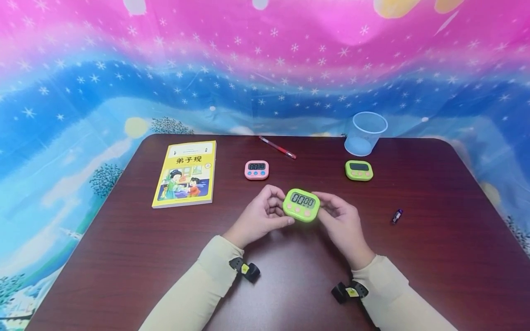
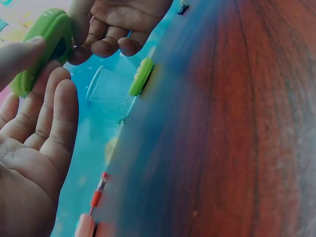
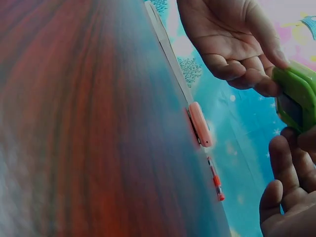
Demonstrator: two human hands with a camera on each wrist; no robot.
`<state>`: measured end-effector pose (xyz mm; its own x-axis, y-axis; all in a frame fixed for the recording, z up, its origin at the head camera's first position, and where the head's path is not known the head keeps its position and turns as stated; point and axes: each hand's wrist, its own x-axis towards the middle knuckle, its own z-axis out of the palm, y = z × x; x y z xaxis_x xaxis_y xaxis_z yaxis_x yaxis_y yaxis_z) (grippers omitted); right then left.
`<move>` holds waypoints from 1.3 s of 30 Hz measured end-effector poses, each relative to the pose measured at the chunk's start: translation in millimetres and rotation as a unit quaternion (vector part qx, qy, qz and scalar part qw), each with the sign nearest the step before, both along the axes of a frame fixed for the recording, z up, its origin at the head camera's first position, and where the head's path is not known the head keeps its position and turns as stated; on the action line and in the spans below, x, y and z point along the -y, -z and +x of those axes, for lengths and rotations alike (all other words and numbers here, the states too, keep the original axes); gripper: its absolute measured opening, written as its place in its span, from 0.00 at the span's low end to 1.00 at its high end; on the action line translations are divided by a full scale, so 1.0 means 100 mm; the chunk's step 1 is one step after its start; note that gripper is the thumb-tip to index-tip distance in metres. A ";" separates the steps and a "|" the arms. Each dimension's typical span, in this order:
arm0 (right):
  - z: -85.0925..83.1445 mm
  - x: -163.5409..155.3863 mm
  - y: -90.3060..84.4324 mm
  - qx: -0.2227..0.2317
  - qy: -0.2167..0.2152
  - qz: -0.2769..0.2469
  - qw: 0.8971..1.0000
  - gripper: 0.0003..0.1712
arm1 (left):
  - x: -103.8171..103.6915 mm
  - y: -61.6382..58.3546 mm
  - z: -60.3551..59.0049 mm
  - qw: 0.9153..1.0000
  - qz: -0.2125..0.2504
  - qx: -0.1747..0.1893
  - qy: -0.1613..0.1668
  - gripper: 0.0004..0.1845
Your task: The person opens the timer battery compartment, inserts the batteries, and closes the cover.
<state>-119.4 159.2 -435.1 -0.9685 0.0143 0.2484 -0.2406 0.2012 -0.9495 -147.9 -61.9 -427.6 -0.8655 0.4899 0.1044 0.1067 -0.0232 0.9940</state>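
A green digital timer [image 1: 301,205] with a lit display reading 00 00 is held up above the table between both hands. My left hand [image 1: 265,211] pinches its left side, thumb at the front edge. On its right side, my right hand [image 1: 342,223] grips it between thumb and fingers. From the left wrist view the timer [image 2: 47,49] shows edge-on, with a dark recess in its back. The right wrist view also shows that recess in the timer [image 3: 296,96]; part of the timer is cut off by the frame.
A second green timer [image 1: 359,170] with a blank display lies near a clear plastic cup [image 1: 364,135]. A small dark battery [image 1: 396,216] lies at the right. A pink timer [image 1: 256,170], a red pen [image 1: 277,147] and a yellow book [image 1: 185,174] lie farther back and left.
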 end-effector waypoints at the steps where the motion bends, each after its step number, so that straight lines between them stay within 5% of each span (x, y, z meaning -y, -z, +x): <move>1: 0.00 -0.01 0.00 0.001 -0.006 0.002 1.000 0.16 | 0.00 0.00 -0.01 1.000 -0.005 -0.002 0.006 0.34; 5: -0.02 -0.03 -0.02 0.013 -0.022 0.031 0.999 0.17 | 0.00 0.01 -0.02 0.998 -0.042 -0.018 0.032 0.45; 8: -0.04 -0.03 -0.03 0.017 -0.027 0.058 0.998 0.18 | -0.01 0.00 -0.02 0.997 -0.066 -0.031 0.039 0.43; 18: -0.11 -0.05 -0.07 0.063 -0.130 0.107 0.984 0.44 | -0.03 0.07 -0.07 0.993 -0.108 -0.047 -0.026 0.44; 28: -0.19 -0.12 0.06 0.073 -0.085 0.176 0.978 0.45 | -0.07 0.23 -0.09 0.983 -0.161 -0.074 -0.039 0.41; 39: -0.46 -0.19 0.25 0.040 -0.017 0.224 0.974 0.39 | -0.34 0.39 -0.29 0.960 -0.195 -0.093 -0.178 0.36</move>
